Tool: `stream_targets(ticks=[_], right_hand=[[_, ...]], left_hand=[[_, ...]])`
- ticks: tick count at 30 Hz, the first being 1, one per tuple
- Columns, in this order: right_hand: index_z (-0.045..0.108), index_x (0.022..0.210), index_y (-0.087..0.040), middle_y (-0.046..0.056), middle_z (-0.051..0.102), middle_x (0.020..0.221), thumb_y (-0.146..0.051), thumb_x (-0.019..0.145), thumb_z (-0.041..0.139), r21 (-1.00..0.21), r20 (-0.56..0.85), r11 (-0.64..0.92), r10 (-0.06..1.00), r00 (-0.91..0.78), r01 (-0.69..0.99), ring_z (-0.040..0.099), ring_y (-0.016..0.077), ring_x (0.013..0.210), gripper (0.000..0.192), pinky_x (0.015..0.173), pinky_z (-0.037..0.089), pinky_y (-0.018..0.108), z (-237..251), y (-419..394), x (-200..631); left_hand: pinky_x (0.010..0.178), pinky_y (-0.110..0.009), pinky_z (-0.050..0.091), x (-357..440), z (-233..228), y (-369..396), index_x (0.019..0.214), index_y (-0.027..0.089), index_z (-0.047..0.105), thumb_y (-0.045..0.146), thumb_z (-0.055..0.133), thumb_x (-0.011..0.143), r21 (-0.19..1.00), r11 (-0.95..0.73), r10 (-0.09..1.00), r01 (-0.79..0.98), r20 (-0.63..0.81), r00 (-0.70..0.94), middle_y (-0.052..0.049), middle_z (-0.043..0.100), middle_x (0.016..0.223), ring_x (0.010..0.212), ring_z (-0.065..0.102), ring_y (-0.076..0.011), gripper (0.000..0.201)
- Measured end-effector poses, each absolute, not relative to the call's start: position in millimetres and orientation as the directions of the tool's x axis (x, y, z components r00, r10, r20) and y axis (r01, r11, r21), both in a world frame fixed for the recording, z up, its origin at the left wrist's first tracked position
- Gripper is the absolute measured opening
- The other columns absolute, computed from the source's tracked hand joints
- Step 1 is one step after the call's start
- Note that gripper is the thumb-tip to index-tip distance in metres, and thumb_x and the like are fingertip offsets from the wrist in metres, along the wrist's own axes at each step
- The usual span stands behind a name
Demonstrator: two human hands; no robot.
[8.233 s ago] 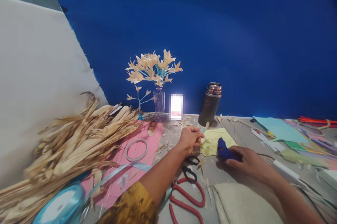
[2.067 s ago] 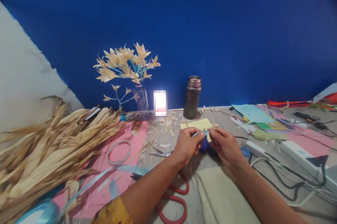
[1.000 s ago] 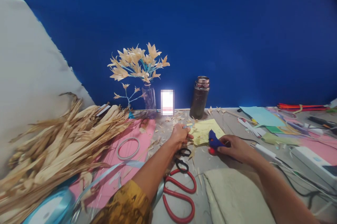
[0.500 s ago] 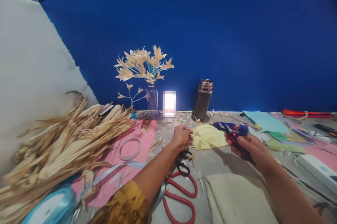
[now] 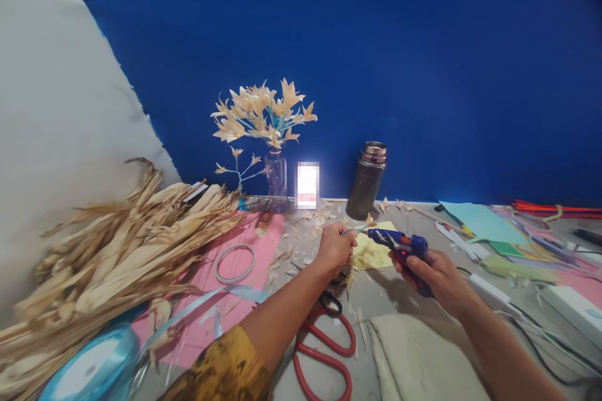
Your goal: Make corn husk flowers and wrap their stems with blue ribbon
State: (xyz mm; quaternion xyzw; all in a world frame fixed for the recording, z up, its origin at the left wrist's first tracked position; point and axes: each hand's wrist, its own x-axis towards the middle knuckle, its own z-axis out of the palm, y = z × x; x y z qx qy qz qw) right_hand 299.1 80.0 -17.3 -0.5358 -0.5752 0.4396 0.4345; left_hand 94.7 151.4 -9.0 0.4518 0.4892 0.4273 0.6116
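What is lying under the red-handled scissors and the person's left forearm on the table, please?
Grey table shows beneath the red-handled scissors. Their blades and smaller black scissors vanish under the left hand; the rest is covered.

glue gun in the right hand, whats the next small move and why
Probably ease the glue gun a touch further left until its nozzle meets the small blue-wrapped stem pinched in the left hand. The right hand already aims the nozzle at the stem's tip, with only a small gap showing between them.
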Motion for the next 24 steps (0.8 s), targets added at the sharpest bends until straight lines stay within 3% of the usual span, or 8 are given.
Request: stream_targets(ticks=[24], right_hand=[[0.071, 0.079, -0.013, 0.003, 0.059, 0.060, -0.074, 0.078, 0.062, -0.940, 0.021, 0.038, 0.998, -0.052, 0.338, 0.049, 0.0126, 0.051, 0.061, 0.049, 0.033, 0.025, -15.8, 81.1, 298.8]], left_hand=[[0.036, -0.017, 0.026, 96.3, -8.0, 148.9, 0.064, 0.017, 0.053, 0.013, 0.059, 0.084, 0.972, 0.222, 0.967, -0.077, -0.209, 0.148, 0.007, 0.048, 0.046, 0.032, 0.034, -0.0042, 0.021]])
